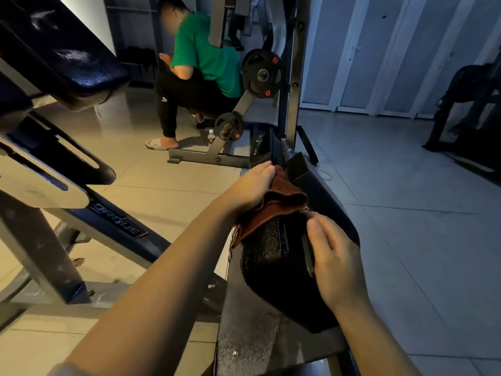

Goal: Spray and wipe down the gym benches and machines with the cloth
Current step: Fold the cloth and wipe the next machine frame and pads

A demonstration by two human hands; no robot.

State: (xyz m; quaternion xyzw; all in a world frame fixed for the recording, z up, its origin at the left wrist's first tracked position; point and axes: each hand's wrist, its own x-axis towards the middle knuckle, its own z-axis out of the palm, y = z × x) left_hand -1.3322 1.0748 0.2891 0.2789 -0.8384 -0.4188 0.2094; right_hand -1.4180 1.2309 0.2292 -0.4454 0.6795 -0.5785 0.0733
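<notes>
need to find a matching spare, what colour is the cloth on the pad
Brown, a rusty shade, with frayed threads at one edge. The cloth shows best in the head view.

The room is dim. Warm yellowish light falls on the glossy tiled floor [151, 183] at left, cold bluish light at right. Glare streaks the shiny dark padded bench cushion [73, 61] at upper left. Straight lines bow near the edges, and fine detail looks soft.

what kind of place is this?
A gym, most likely: weight plates loaded on a steel machine frame, a padded bench under a brown cloth, and another padded machine at left.
</notes>
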